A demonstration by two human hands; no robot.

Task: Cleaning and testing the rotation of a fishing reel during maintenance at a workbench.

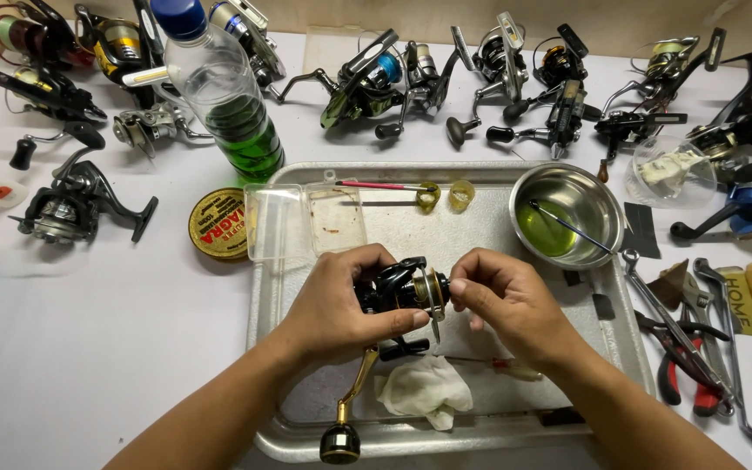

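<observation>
The black and gold spinning fishing reel sits over the middle of the dented aluminium tray on the counter, left hand gripping its body. The right hand pinches at its gold spool end. The reel looks largely assembled, handle attached; a crumpled white cloth lies near the tray's front edge.

White tabletop, evenly lit (no hard shadows), tan wall behind

We see bright, even overhead light, soft shadows under the reels. Glare on the steel bowl and tray rim. Sharp centre; edges bow slightly, probably wide-angle distortion.
</observation>
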